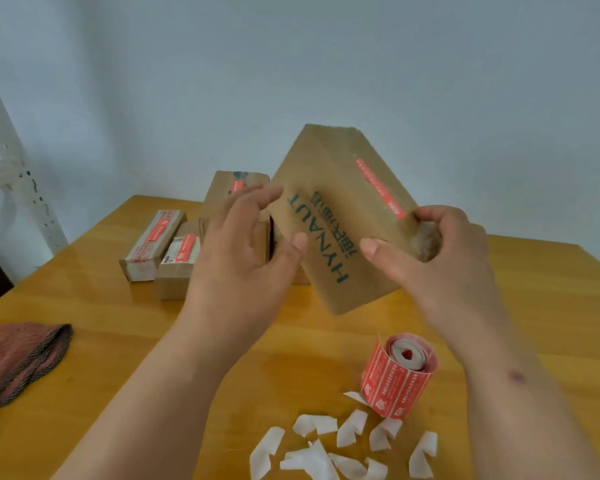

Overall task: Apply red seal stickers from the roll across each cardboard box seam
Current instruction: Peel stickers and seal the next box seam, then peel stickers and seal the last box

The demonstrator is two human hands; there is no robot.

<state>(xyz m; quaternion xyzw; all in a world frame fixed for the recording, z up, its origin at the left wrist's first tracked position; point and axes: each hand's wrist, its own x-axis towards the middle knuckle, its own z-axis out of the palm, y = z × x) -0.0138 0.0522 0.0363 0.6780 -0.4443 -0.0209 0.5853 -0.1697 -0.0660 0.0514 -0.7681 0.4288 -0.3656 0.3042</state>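
Observation:
A brown cardboard box (336, 216) printed HYNAUT is lifted off the table and tilted, a red seal sticker (378, 187) running along its upper right face. My right hand (430, 251) grips the box's near right corner, thumb on the printed face. My left hand (246, 244) hovers just left of the box with loosely spread fingers and holds nothing. The red sticker roll (399, 374) stands on the table below my right wrist.
Several sealed boxes (174, 251) are stacked behind my left hand. White backing scraps (326, 445) litter the wooden table's (125, 341) near edge. A folded reddish cloth (18, 358) lies at the left. A white metal rack (11, 168) stands at the far left.

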